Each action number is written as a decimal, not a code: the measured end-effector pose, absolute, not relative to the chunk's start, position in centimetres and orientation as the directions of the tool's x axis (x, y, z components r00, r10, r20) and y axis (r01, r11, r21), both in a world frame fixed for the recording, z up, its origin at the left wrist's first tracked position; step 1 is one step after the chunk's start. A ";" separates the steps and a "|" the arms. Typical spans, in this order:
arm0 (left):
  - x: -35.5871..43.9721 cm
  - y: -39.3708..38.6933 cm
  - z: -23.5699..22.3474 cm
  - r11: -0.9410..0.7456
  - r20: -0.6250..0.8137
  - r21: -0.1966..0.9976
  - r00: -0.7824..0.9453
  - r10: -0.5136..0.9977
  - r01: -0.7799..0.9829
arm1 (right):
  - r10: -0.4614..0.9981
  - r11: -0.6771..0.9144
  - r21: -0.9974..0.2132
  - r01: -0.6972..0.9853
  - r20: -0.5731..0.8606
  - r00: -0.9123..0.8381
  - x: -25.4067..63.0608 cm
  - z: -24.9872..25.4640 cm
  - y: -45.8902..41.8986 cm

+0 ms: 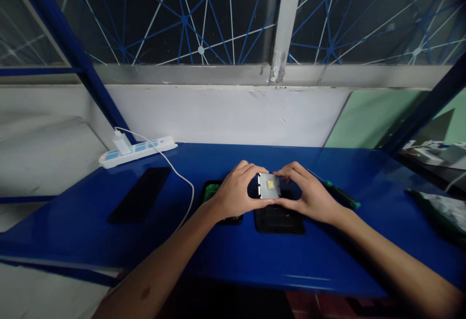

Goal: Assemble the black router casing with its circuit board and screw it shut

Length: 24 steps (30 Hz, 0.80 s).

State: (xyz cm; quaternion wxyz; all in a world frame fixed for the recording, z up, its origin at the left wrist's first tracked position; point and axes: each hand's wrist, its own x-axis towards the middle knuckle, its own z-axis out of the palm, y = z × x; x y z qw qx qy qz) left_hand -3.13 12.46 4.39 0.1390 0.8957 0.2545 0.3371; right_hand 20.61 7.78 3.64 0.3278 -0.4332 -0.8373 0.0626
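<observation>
Between my two hands, above the blue table, is a small silver metal plate (264,192) with dark notched edges and a yellowish square pad (270,184) at its middle. My left hand (238,188) pinches its left side, thumb below and fingers above. From the right, my right hand (307,193) grips the opposite side the same way. Under the plate lies a black plastic cover (279,223). Partly behind my left hand sits a black casing with a green circuit board (211,192). A screwdriver with a green and black handle (342,195) rests just beyond my right hand.
At the back left a white power strip (165,144) holds a plugged-in charger (122,142), whose white cable (182,177) runs over the blue table (233,256). A black phone-like slab (140,195) lies at left. Silvery packaging (446,209) is at the right edge.
</observation>
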 end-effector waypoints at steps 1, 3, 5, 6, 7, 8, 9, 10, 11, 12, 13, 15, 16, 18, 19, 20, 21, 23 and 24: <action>-3.2 12.5 4.4 -0.832 0.531 0.414 0.645 0.550 0.369 | 0.769 0.613 -0.390 0.687 0.492 -0.407 20.7 3.7 7.8; -3.3 12.6 4.3 -0.836 0.535 0.396 0.645 0.546 0.379 | 0.773 0.609 -0.393 0.689 0.486 -0.407 20.8 3.7 7.8; -3.4 12.7 4.3 -0.842 0.537 0.377 0.649 0.539 0.387 | 0.775 0.607 -0.394 0.690 0.482 -0.407 20.9 3.7 7.9; -3.4 12.8 4.3 -0.844 0.536 0.366 0.652 0.536 0.393 | 0.776 0.606 -0.393 0.691 0.482 -0.407 21.0 3.6 8.0; -3.5 12.8 4.2 -0.845 0.532 0.352 0.657 0.534 0.402 | 0.777 0.605 -0.392 0.692 0.482 -0.406 21.0 3.6 8.0; -3.5 12.9 4.2 -0.845 0.526 0.338 0.662 0.534 0.414 | 0.777 0.605 -0.392 0.693 0.481 -0.406 21.1 3.6 8.0; -3.6 13.0 4.2 -0.846 0.519 0.323 0.668 0.534 0.425 | 0.778 0.604 -0.392 0.694 0.480 -0.406 21.1 3.6 8.0; -3.7 13.0 4.2 -0.846 0.512 0.307 0.675 0.532 0.435 | 0.778 0.604 -0.393 0.694 0.479 -0.406 21.2 3.5 8.0; -3.7 13.1 4.2 -0.848 0.506 0.291 0.681 0.529 0.443 | 0.778 0.604 -0.393 0.693 0.479 -0.407 21.2 3.6 8.0; -3.8 13.1 4.2 -0.851 0.501 0.275 0.689 0.525 0.448 | 0.778 0.605 -0.393 0.693 0.478 -0.408 21.2 3.6 8.0; -3.9 13.2 4.2 -0.853 0.498 0.260 0.694 0.519 0.452 | 0.778 0.604 -0.393 0.693 0.478 -0.407 21.2 3.6 8.0; -3.9 13.3 4.2 -0.858 0.500 0.233 0.701 0.509 0.457 | 0.780 0.601 -0.392 0.696 0.476 -0.405 21.1 3.6 7.9; -4.0 13.3 4.1 -0.860 0.502 0.222 0.702 0.505 0.460 | 0.782 0.599 -0.391 0.699 0.476 -0.403 21.1 3.6 7.9; -4.0 13.3 4.1 -0.862 0.506 0.203 0.704 0.499 0.465 | 0.780 0.597 -0.387 0.703 0.483 -0.397 21.1 3.6 7.9; -4.0 13.3 4.1 -0.863 0.510 0.195 0.704 0.495 0.466 | 0.778 0.599 -0.385 0.702 0.489 -0.395 21.1 3.6 7.9; -4.0 13.3 4.1 -0.864 0.514 0.188 0.704 0.491 0.467 | 0.773 0.604 -0.383 0.699 0.497 -0.395 21.1 3.6 7.9; -4.0 13.3 4.1 -0.865 0.518 0.181 0.702 0.488 0.467 | 0.768 0.608 -0.381 0.696 0.506 -0.394 21.1 3.5 7.9; -3.9 13.3 4.0 -0.868 0.529 0.175 0.699 0.482 0.466 | 0.756 0.619 -0.378 0.688 0.524 -0.392 21.2 3.4 8.0; -3.9 13.3 4.0 -0.868 0.533 0.173 0.696 0.480 0.466 | 0.750 0.624 -0.377 0.684 0.532 -0.392 21.2 3.4 8.0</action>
